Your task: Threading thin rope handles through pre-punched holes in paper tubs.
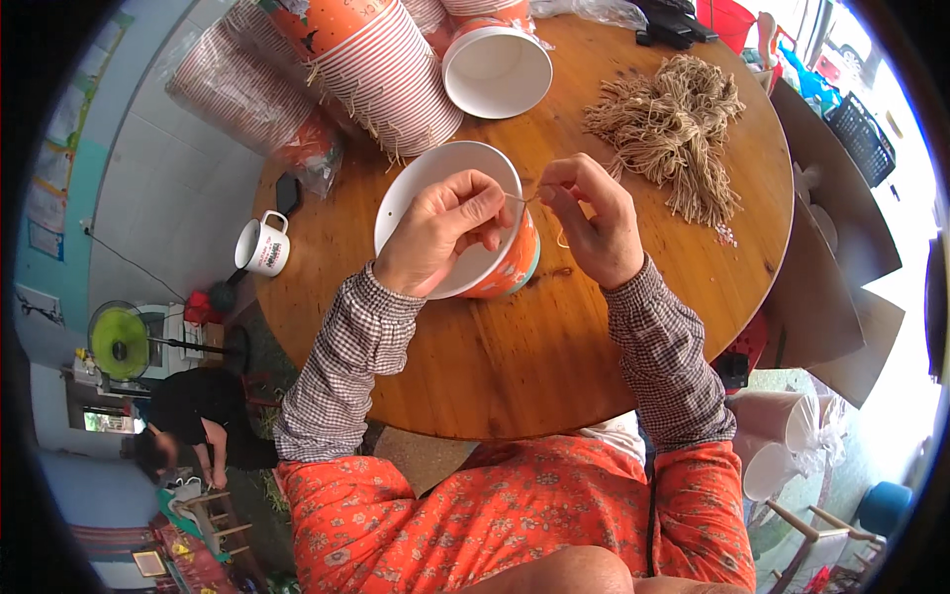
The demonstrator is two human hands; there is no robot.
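My left hand (435, 233) is closed in a pinch on one end of a thin, light cord (526, 199), above the mouth of a paper bucket. The fingers of my right hand (599, 223) pinch the same cord a short way to the right. The bucket (517, 265) is white inside and orange outside with a green band at its base, and it tilts on the round wooden table. My left hand and wrist cover part of its opening; I cannot tell whether they touch the rim. A small hole shows in its inner wall.
Stacked orange buckets (381, 69) and a plastic-wrapped stack (237, 89) stand at the far left, with a bucket lying open-end forward (497, 74) beside them. A bundle of tan cords (673, 134) and small beads (725, 236) lie right. A white mug (263, 247) stands left.
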